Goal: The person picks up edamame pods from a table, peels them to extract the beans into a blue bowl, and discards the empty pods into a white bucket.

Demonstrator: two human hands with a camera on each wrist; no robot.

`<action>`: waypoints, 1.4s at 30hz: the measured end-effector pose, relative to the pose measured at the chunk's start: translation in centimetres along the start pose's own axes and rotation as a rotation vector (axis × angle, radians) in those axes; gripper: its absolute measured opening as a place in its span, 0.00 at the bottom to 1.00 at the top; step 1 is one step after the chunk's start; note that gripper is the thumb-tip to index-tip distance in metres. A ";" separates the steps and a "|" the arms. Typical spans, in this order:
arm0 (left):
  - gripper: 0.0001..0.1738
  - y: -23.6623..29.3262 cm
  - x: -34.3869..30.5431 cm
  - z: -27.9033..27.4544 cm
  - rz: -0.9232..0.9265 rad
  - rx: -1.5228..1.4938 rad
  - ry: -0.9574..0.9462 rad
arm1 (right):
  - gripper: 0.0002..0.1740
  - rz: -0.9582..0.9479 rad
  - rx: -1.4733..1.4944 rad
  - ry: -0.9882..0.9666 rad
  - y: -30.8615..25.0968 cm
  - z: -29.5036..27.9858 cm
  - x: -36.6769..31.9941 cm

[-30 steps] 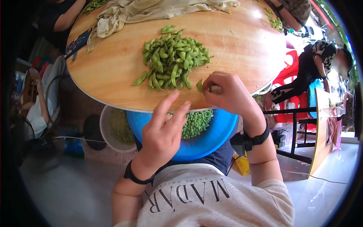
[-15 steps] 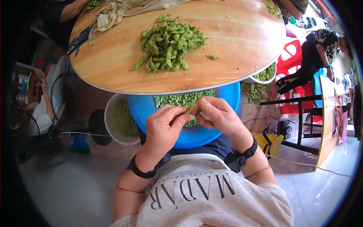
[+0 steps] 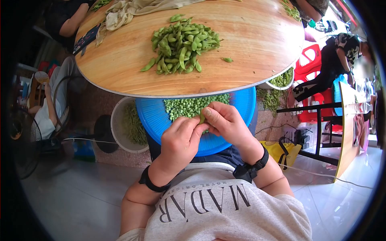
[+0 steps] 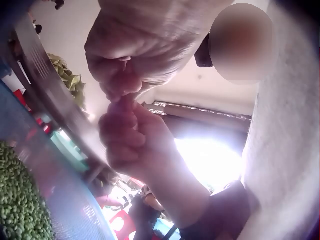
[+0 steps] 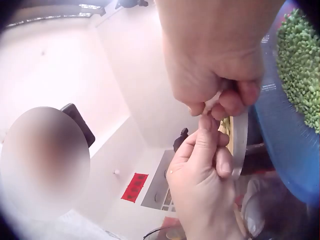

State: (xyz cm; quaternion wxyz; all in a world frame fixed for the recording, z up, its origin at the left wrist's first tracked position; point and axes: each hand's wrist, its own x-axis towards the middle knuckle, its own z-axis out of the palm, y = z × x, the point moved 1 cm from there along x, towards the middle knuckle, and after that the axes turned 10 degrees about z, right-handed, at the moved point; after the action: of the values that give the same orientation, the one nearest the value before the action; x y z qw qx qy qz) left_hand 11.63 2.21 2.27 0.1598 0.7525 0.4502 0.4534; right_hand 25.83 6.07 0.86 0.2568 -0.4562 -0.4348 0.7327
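Observation:
In the head view a green pod [image 3: 202,117] is pinched between both hands above a blue basket [image 3: 148,116] holding shelled green beans [image 3: 189,105]. The left hand [image 3: 180,136] grips the pod's near end with thumb and fingers. From the other side the right hand [image 3: 230,122] pinches it with its thumb on top. In the right wrist view the fingertips of the left hand [image 5: 202,170] and right hand [image 5: 215,85] meet, and the pod is mostly hidden. A pile of pods [image 3: 183,46] lies on the round wooden table [image 3: 120,76].
A single pod [image 3: 227,59] lies right of the pile. A cloth [image 3: 120,14] is at the table's back. A white bucket [image 3: 116,130] of pods stands left of the basket, another container [image 3: 281,82] to the right. Other people sit around; a fan [image 3: 30,140] is at far left.
Both hands have come back from the table edge to above the basket, a pod now between them. Since half a second ago, the right thumb has moved onto the pod.

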 end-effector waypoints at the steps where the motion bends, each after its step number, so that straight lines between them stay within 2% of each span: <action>1: 0.09 -0.1 0.0 0.0 -0.001 -0.006 0.007 | 0.17 -0.003 0.014 -0.014 0.1 0.0 0.1; 6: 0.09 -0.3 -0.5 -0.2 -0.016 0.020 -0.004 | 0.16 0.029 0.069 -0.091 -0.2 -0.3 -0.2; 12: 0.09 -0.2 -0.4 -0.1 0.003 0.032 -0.013 | 0.16 0.020 -0.029 -0.023 -0.1 0.1 0.0; 18: 0.09 -0.5 -0.7 0.4 -0.040 -0.046 0.074 | 0.15 -0.054 0.078 -0.017 1.0 0.2 0.4; 21: 0.07 -1.0 -1.2 1.0 -0.216 -0.085 0.078 | 0.15 -0.085 0.158 0.009 1.6 0.5 0.6; 24: 0.06 -1.4 -1.6 1.7 -0.631 -0.507 0.175 | 0.14 -0.191 0.065 0.111 1.7 1.1 0.8; 27: 0.06 -1.6 -1.4 1.9 -0.794 -0.850 0.280 | 0.12 -0.309 -0.150 0.213 2.0 1.1 0.8; 30: 0.07 -2.2 -1.4 2.3 -0.822 -0.842 0.263 | 0.10 -0.420 -0.286 0.272 2.9 1.0 1.2; 33: 0.07 -3.1 -2.0 3.5 -0.750 -0.797 0.275 | 0.09 -0.528 -0.432 0.316 3.3 0.9 1.6; 36: 0.07 -3.8 -2.2 4.1 -0.862 -0.857 0.312 | 0.09 -0.615 -0.462 0.311 4.7 0.8 2.1; 39: 0.08 -3.8 -2.2 4.2 -1.030 -0.919 0.287 | 0.10 -0.385 -0.329 0.244 5.2 0.2 1.9; 42: 0.07 -4.9 -2.9 3.7 -0.989 -1.048 0.143 | 0.11 -0.046 0.035 0.045 5.6 -0.9 2.1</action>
State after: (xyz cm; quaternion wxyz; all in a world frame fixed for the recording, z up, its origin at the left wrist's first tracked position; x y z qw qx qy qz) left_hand 11.55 3.10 -4.48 0.6560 0.2539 0.4707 0.5326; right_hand 25.86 5.29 -5.16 0.2914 -0.4577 -0.4266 0.7236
